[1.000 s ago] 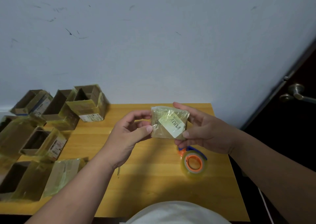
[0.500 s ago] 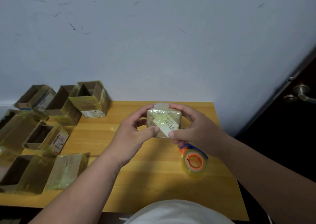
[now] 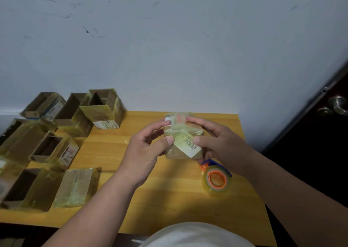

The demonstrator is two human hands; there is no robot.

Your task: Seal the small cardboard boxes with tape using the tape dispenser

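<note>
we hold one taped box (image 3: 183, 136) above the table (image 3: 169, 196), left hand (image 3: 145, 152) and right hand (image 3: 220, 143) gripping its sides. the dispenser (image 3: 216, 178) lies idle just right of it; far left, several boxes (image 3: 75, 113) still stand open, unsealed.

Bare tabletop (image 3: 169, 196) beside tape dispenser (image 3: 216, 179)

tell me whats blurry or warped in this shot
Head view: the open boxes at the left edge are smeared, the held box is softly blurred, the door edge bows from wide-angle distortion, and the tape dispenser stays fairly crisp.
</note>
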